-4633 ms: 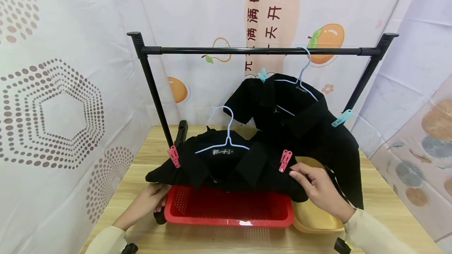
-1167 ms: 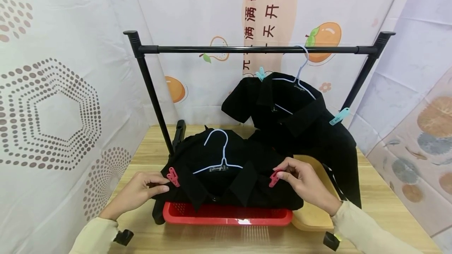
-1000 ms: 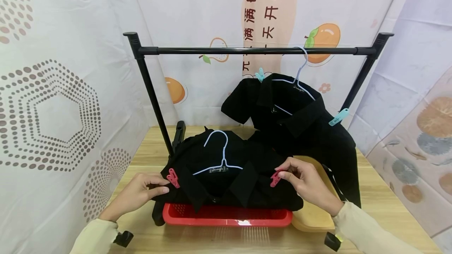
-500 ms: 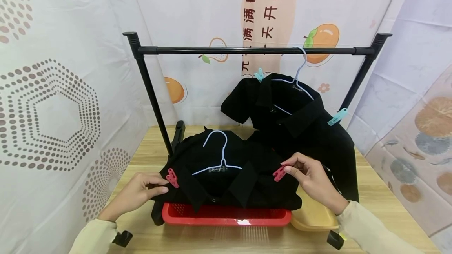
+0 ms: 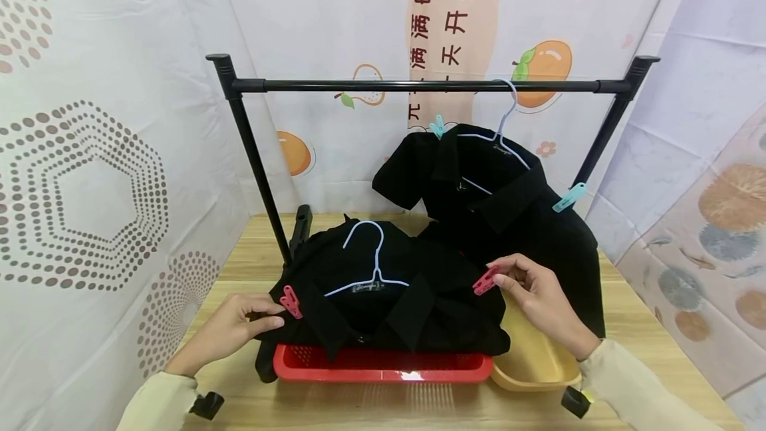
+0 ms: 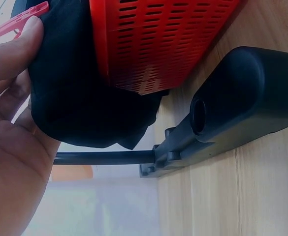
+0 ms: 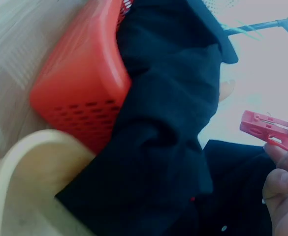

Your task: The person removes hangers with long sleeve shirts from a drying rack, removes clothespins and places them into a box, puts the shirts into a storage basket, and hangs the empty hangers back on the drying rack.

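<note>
Pink clothespin [image 5: 486, 281] was pinched between the thumb and fingers of the right hand [image 5: 541, 298], which were brought together on one end of it. Its other end was pointed toward the near black shirt [image 5: 461, 324], and in the right wrist view it was seen clear of the cloth. By the left hand [image 5: 242, 321], the left shoulder of that shirt was clamped, the thumb laid on top and the fingers tucked under the edge. A second pink clothespin [image 5: 291, 302] was seen on the same shoulder, right at the left thumb; whether it was touched could not be told.

The near black shirt was spread across a red basket [image 5: 383, 375], with a blue hanger [image 5: 376, 278] set in its collar and the hook raised. A yellow basin [image 5: 538, 386] was placed just beside the basket, on the tabletop [image 5: 646, 351]. Behind, a far black shirt [image 5: 538, 238] was hung from the bar of a black rack [image 5: 395, 86], and a teal clothespin was fixed at each shoulder, one at the left [image 5: 437, 126] and one at the right [image 5: 570, 197].
</note>
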### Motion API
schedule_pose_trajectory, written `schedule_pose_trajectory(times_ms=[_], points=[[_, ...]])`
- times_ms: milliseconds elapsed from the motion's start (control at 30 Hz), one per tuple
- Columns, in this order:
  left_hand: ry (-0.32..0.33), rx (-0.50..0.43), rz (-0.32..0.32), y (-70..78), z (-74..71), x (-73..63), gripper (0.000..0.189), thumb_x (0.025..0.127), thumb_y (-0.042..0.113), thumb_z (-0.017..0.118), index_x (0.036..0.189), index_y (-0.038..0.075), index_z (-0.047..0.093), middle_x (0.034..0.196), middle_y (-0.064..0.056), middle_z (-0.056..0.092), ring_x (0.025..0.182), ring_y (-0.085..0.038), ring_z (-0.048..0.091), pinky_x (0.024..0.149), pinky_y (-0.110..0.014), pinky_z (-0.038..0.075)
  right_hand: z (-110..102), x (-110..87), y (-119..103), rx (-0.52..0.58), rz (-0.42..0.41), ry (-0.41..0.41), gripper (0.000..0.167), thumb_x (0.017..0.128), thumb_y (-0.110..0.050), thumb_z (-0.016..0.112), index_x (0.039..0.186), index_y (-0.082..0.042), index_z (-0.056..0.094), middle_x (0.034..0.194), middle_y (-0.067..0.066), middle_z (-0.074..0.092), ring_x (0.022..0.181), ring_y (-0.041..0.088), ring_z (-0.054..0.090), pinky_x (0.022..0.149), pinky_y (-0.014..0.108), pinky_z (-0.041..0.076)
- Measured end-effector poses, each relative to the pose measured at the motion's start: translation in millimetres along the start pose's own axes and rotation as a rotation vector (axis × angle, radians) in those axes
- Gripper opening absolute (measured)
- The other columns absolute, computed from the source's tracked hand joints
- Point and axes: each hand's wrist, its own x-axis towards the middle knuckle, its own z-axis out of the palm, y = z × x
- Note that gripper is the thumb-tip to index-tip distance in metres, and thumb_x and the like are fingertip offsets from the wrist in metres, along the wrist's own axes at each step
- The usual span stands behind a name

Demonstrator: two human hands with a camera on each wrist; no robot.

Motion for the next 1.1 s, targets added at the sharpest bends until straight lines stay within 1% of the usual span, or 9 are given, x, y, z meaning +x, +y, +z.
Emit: schedule_pose_trajectory(times_ms=[167,300,433,567,667,800,900,1067,1100], points=[[-0.002,0.002,-0.003,1.1,0.1,-0.1,0.012,0.092,0.01,0.078,0.1,0.017,0.082,0.091,0.014,0.072,0.082,-0.004,0.064,0.068,-0.026,0.053,-2,-3.4,8,-0.082,0.05,0.018,0.021,0.102,-0.006,0.064,0.122,-0.006,0.069,0.097,0.002,0.074,0.082,0.007,0.066,0.068,0.018,0.049],[-0.002,0.006,-0.003,1.8,0.5,0.3,0.012,0.092,0.01,0.078,0.101,0.017,0.082,0.092,0.014,0.072,0.083,-0.004,0.064,0.068,-0.026,0.053,-4,-6.7,17,-0.126,0.1,0.03,0.022,0.102,-0.013,0.066,0.124,-0.009,0.07,0.1,0.001,0.074,0.084,0.007,0.066,0.07,0.018,0.049],[-0.007,-0.001,-0.008,1.9,0.6,0.5,0.012,0.092,0.01,0.078,0.101,0.016,0.082,0.092,0.014,0.072,0.082,-0.004,0.064,0.067,-0.026,0.053,-8,-9.8,27,-0.146,0.138,0.028,0.024,0.103,-0.019,0.066,0.125,-0.011,0.07,0.103,-0.001,0.075,0.088,0.006,0.067,0.073,0.017,0.05],[-0.014,-0.004,-0.019,2.0,0.0,0.5,0.011,0.093,0.011,0.077,0.102,0.016,0.082,0.094,0.013,0.073,0.083,-0.005,0.064,0.068,-0.027,0.053,-12,-13.3,35,-0.149,0.153,0.029,0.023,0.103,-0.019,0.066,0.125,-0.012,0.069,0.102,0.0,0.075,0.091,0.005,0.068,0.073,0.017,0.05],[-0.017,-0.003,-0.034,2.5,-0.7,0.2,0.011,0.093,0.012,0.077,0.102,0.016,0.082,0.095,0.012,0.074,0.086,-0.005,0.065,0.069,-0.027,0.054,-15,-16.0,39,-0.157,0.165,0.025,0.024,0.103,-0.02,0.065,0.126,-0.012,0.069,0.102,0.001,0.075,0.091,0.007,0.068,0.07,0.018,0.05],[-0.018,-0.003,-0.05,3.5,-1.5,-0.3,0.011,0.093,0.013,0.078,0.103,0.016,0.082,0.097,0.011,0.074,0.088,-0.005,0.066,0.071,-0.027,0.054,-19,-19.5,45,-0.175,0.194,0.013,0.025,0.103,-0.023,0.066,0.126,-0.012,0.068,0.103,0.002,0.074,0.083,0.01,0.065,0.065,0.021,0.05],[-0.019,-0.003,-0.051,3.7,-1.7,-0.4,0.011,0.093,0.014,0.078,0.103,0.016,0.082,0.097,0.011,0.074,0.089,-0.005,0.066,0.071,-0.027,0.055,-22,-22.8,49,-0.191,0.216,0.011,0.026,0.103,-0.024,0.066,0.126,-0.012,0.068,0.103,0.004,0.073,0.08,0.011,0.064,0.062,0.023,0.05],[-0.02,-0.004,-0.048,2.8,-1.1,-1.5,0.011,0.093,0.014,0.078,0.103,0.016,0.082,0.097,0.011,0.074,0.088,-0.005,0.066,0.07,-0.027,0.054,-26,-27.9,58,-0.223,0.232,0.016,0.028,0.102,-0.023,0.067,0.126,-0.007,0.068,0.101,0.007,0.072,0.075,0.014,0.062,0.06,0.024,0.049],[-0.021,-0.006,-0.049,2.6,-1.0,-1.8,0.011,0.093,0.014,0.078,0.103,0.016,0.082,0.097,0.011,0.074,0.087,-0.005,0.065,0.069,-0.027,0.054,-27,-28.7,59,-0.228,0.233,0.014,0.029,0.102,-0.023,0.067,0.126,-0.006,0.068,0.101,0.007,0.072,0.075,0.013,0.061,0.061,0.023,0.049]])
